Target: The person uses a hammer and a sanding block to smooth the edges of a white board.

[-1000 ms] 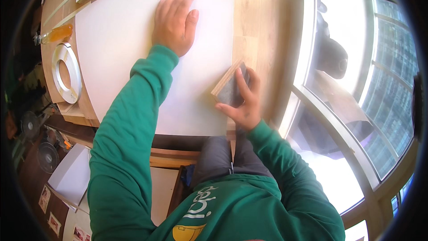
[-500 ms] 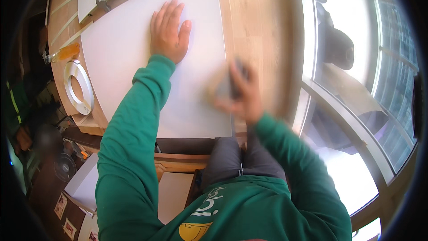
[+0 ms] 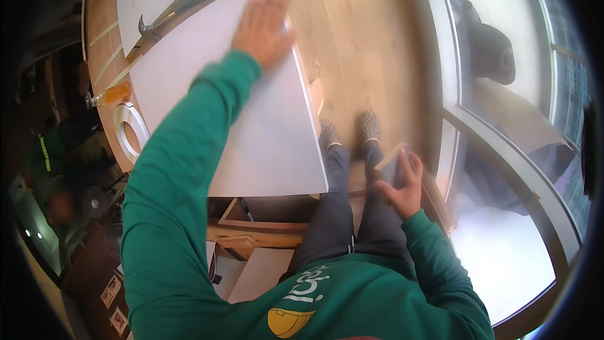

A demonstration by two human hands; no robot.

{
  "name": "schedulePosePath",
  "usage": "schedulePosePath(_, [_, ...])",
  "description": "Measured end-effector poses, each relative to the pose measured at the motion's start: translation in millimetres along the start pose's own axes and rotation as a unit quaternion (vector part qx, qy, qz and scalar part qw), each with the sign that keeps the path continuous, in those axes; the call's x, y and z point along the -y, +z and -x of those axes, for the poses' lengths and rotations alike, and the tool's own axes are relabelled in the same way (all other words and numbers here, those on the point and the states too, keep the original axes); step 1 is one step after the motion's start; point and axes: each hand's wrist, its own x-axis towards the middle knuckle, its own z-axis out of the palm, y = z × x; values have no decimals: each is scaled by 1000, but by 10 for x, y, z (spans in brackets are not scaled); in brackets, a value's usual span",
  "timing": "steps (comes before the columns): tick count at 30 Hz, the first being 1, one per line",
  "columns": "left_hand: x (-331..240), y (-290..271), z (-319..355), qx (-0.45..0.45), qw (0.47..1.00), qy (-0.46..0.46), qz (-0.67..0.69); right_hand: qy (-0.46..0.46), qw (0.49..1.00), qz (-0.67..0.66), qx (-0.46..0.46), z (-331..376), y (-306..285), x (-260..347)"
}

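Observation:
A large white board (image 3: 270,132) lies flat in front of me, its right edge running away from me. My left hand (image 3: 264,28), a little blurred, rests on the board's far right corner with its fingers stretched out. Off to the right of the board, above the floor, my right hand (image 3: 408,190) grips a sanding block (image 3: 391,162) with a grey face and a pale tan edge. The block is clear of the board and tilted.
A claw hammer (image 3: 198,0) lies past the board's far left edge. To the left are a bottle of orange liquid (image 3: 114,94) and a roll of white edging tape (image 3: 129,127). A framed window (image 3: 459,113) stands at the right. An open wooden drawer (image 3: 270,212) sits below the board's near edge.
My left hand has slid farther away and right, to the board's corner. My right hand has drawn the sanding block off the right edge, toward me and right.

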Motion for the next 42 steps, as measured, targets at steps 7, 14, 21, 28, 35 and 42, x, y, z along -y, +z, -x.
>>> schedulePosePath(7, [200,86,-515,-13,993,-106,-42,24,999,-21,25,146,-35,-129])
schedulePosePath(14, [-236,-14,189,-6,999,-54,0,44,998,-46,-8,65,-176,-241])
schedulePosePath(21, [-1452,-199,1627,170,983,7,66,58,996,-61,-19,23,-255,-364])
schedulePosePath(28, [-2301,-431,2562,288,904,254,186,50,997,-58,-12,13,-338,-422])
schedulePosePath(35, [-1688,-232,2171,217,954,174,112,37,999,-35,-15,19,-402,-533])
schedulePosePath(42, [-619,-174,603,54,997,-32,39,61,994,-85,-33,130,-404,-535])
